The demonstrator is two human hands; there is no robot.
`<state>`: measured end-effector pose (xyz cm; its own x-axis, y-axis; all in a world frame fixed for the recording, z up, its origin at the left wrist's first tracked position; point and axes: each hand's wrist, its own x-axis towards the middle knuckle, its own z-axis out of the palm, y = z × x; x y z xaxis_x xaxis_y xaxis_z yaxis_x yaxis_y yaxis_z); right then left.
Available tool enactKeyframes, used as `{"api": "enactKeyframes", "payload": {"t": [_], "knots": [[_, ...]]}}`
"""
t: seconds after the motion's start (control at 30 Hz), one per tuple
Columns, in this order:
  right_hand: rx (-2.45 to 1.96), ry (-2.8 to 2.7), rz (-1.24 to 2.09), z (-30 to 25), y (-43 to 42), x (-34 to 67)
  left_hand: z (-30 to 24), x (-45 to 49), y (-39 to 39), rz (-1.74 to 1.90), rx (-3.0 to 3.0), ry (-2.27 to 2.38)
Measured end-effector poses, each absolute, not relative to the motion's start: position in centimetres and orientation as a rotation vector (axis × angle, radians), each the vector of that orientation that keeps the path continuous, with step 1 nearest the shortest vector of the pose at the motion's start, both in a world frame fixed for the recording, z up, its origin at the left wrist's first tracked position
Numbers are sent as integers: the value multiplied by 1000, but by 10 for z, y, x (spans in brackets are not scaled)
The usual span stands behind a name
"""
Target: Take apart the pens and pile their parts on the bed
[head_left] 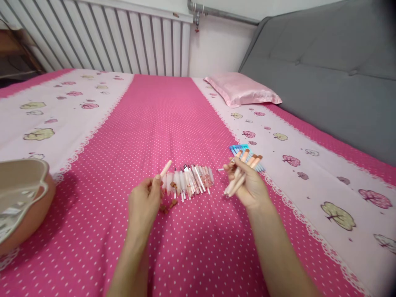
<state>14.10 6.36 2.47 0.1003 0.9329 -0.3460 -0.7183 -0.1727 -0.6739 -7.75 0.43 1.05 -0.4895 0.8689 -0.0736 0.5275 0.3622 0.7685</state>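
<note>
My left hand (144,200) pinches one pale peach pen (166,168), which points up and to the right. Several cream pens with brown ends (244,157) are gripped in a loose bundle by my right hand (254,185). Between the hands a row of white and pinkish pens (192,179), some with dark tips, lies on the bedspread. Small brown pieces (173,203) are scattered beside my left fingers. Behind the right hand lies a group of blue pens (236,147), partly hidden by the bundle.
A peach basin (46,202) with a pale inside, holding whitish items, stands at the left edge. The pink dotted bedspread (198,239) lies under everything. Farther back are a pink pillow (243,88), a grey padded headboard (321,53) and a white radiator (123,39).
</note>
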Motion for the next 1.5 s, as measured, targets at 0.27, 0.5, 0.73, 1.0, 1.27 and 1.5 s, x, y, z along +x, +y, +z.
{"api": "enactKeyframes", "payload": {"t": [0.27, 0.5, 0.73, 1.0, 1.27, 1.5], "knots": [[-1077, -512, 1697, 7, 61, 121, -3, -77, 10, 466, 1225, 2609], [-1135, -1203, 1587, 13, 53, 134, -1, -70, 12, 325, 1231, 2588], [-1063, -1373, 1769, -6, 61, 137, -1, -71, 10, 347, 1269, 2552], [-1378, -1095, 1688, 1, 63, 148, -2, -72, 10, 369, 1301, 2553], [-1738, -1244, 1225, -44, 80, 161, -6, -76, 10, 326, 1244, 2627], [-1736, -1444, 1059, -48, 81, 165, -5, -75, 11, 316, 1247, 2588]]}}
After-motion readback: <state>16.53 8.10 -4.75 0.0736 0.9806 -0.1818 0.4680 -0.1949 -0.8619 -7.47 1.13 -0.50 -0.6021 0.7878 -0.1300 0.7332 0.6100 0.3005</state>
